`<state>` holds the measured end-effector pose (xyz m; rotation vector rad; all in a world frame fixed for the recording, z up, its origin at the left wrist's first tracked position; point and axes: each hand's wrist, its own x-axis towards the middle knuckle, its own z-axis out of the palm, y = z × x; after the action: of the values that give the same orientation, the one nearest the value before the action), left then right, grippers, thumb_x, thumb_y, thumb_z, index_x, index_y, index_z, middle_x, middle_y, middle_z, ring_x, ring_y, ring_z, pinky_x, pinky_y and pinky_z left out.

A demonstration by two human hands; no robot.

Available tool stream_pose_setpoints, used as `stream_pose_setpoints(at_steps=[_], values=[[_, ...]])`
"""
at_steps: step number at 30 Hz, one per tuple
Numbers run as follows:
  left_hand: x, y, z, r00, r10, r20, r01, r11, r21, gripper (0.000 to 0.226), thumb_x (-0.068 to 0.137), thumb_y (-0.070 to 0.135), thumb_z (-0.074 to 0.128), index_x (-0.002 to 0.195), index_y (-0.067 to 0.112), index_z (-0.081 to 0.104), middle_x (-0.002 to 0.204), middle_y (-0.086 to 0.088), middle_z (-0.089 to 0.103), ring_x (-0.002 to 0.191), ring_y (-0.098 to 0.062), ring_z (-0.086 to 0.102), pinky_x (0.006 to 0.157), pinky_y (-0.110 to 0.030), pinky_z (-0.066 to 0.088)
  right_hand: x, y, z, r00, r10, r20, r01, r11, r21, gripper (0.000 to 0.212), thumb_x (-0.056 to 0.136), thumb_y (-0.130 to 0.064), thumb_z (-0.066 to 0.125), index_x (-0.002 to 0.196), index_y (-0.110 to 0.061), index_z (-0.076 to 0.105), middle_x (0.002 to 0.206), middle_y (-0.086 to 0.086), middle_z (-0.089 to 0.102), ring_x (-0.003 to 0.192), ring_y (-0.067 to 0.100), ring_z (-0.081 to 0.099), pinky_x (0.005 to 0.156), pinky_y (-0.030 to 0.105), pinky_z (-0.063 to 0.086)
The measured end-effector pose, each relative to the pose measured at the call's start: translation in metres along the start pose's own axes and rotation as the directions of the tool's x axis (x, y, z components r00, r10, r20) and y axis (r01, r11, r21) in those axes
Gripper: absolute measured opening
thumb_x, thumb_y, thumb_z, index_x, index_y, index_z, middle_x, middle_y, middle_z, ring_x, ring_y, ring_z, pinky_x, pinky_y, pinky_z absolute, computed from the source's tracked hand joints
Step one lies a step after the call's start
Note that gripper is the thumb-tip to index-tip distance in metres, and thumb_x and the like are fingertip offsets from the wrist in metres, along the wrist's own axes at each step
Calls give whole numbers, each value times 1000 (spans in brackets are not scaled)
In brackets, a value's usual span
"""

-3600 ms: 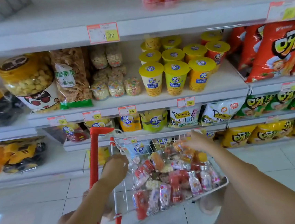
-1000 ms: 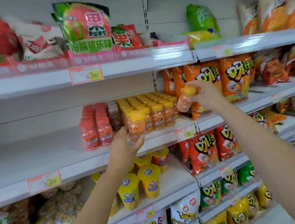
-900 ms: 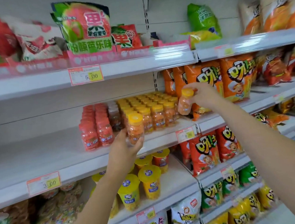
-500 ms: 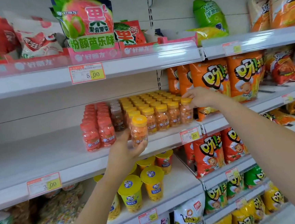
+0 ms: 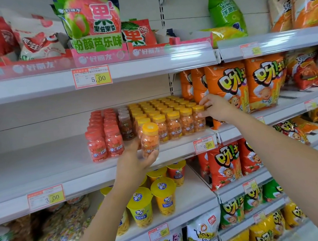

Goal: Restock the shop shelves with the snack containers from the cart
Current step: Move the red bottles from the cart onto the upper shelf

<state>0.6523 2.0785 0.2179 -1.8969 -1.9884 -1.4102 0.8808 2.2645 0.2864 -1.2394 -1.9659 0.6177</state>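
Note:
My left hand grips a small clear snack bottle with a yellow cap, held upright just in front of the middle shelf. On that shelf stand rows of yellow-capped bottles, red-capped bottles and a short row of brown ones. My right hand holds the rightmost front yellow-capped bottle, which stands on the shelf at the end of the front row. The cart is out of view.
Orange chip bags stand right of the bottles, close behind my right hand. The left part of the middle shelf is bare. Fruit-snack bags fill the top shelf. Yellow cups sit on the shelf below.
My right hand lowered its bottle from the air onto the shelf at the right end of the front row. My left hand kept its bottle near the shelf edge. Before that, both hands were at the cart.

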Motion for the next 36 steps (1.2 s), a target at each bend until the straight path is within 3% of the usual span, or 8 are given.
stream_pose_setpoints(at_steps=[3, 8, 13, 16, 21, 26, 30, 36], values=[[0, 1, 0, 1000, -6, 12, 7, 1000, -5, 30, 85, 36, 65, 110, 21, 58, 84, 16, 55, 79, -7, 52, 61, -16, 33, 2, 3, 0, 1000, 25, -4, -25, 1000, -9, 44, 78, -14, 77, 115, -13, 55, 122, 11, 57, 107, 23, 56, 92, 37, 46], [0, 3, -1, 999, -36, 14, 37, 996, -75, 30, 86, 35, 65, 111, 20, 60, 92, 15, 59, 84, -3, 53, 64, -1, 37, -31, -36, 0, 953, -116, -279, 124, 992, 9, 29, 85, -23, 70, 109, -13, 59, 100, -2, 63, 86, 10, 59, 73, 20, 45], [-2, 15, 4, 998, -33, -44, 27, 991, -128, 25, 86, 44, 62, 97, 21, 63, 85, 8, 65, 80, -6, 58, 66, -10, 41, -87, -90, 46, 953, -225, 203, 200, 971, 133, 33, 80, -43, 70, 101, -18, 67, 93, -7, 71, 79, 7, 68, 74, 26, 56], [-1, 22, -1, 993, -21, -117, 12, 997, -78, 28, 85, 49, 59, 92, 23, 62, 78, 8, 62, 74, -5, 55, 58, -12, 38, -94, -103, 65, 948, -162, 274, 67, 943, 326, 38, 78, -39, 74, 103, -10, 70, 94, 5, 74, 87, 17, 71, 82, 35, 58], [13, 22, -24, 991, 38, -130, -39, 999, -6, 31, 83, 48, 61, 95, 19, 65, 78, 3, 64, 72, -13, 57, 59, -21, 41, -91, -117, 67, 939, -88, 333, -68, 900, 431, 31, 77, -29, 77, 99, -8, 71, 91, 9, 74, 84, 19, 72, 77, 29, 59], [29, 4, -58, 980, 24, -199, -41, 996, -82, 26, 84, 36, 67, 106, 23, 66, 93, 13, 65, 84, 1, 59, 72, -11, 44, -53, -136, 69, 973, -14, 231, -119, 827, 549, 35, 80, -24, 75, 107, -5, 67, 99, 8, 73, 86, 15, 71, 63, 21, 58], [45, -33, -84, 926, -29, -377, 9, 998, -55, 12, 88, 17, 59, 97, 20, 66, 93, 3, 65, 86, -16, 58, 80, -32, 48, -15, -147, 83, 983, 29, 182, -133, 796, 591, 39, 78, -24, 77, 107, -5, 61, 105, 9, 69, 91, 17, 68, 65, 21, 58], [74, -75, -100, 931, -160, -327, 140, 987, -84, 29, 95, 30, 48, 115, 15, 63, 119, -4, 57, 114, -21, 51, 93, -31, 39, 37, -148, 116, 999, 37, -31, -21, 912, 411, 47, 73, -40, 79, 101, -4, 68, 100, 11, 71, 89, 22, 68, 79, 34, 57]])
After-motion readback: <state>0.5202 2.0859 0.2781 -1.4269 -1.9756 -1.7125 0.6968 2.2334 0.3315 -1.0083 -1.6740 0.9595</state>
